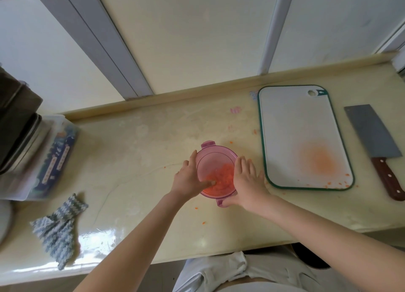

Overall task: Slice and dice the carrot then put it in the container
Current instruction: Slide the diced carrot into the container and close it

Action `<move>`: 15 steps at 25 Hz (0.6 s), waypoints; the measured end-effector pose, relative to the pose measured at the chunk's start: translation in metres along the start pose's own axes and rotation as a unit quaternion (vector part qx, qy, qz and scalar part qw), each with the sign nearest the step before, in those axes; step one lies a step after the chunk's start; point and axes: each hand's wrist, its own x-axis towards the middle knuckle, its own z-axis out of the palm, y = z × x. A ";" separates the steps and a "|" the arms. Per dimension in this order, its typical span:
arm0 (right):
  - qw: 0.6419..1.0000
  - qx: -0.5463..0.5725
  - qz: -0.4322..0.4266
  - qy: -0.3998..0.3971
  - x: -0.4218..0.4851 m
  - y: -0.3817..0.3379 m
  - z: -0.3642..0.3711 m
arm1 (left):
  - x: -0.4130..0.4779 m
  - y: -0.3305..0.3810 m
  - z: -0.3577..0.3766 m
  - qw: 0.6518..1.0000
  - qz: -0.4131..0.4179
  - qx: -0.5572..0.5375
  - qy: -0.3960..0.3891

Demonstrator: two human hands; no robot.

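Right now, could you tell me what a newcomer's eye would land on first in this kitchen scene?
Probably the pink round container of diced carrot at the counter's centre, with the left hand and right hand resting on its two sides. Next comes the green-rimmed cutting board to its right, stained orange, and the cleaver lying on the counter beyond it.

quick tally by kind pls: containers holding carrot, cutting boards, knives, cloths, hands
pink container holding diced carrot: 1
cutting board: 1
knife: 1
striped cloth: 1
hands: 2 (left hand, right hand, both touching the container)
total: 6
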 end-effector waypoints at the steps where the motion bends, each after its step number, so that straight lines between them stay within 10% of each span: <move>1: 1.000 -0.014 -0.012 -0.005 0.000 -0.001 0.001 | -0.001 -0.001 0.001 1.000 -0.002 -0.027 0.000; 15: 0.991 -0.015 -0.034 0.128 0.003 0.005 0.035 | -0.004 -0.007 0.014 0.953 -0.021 -0.299 0.036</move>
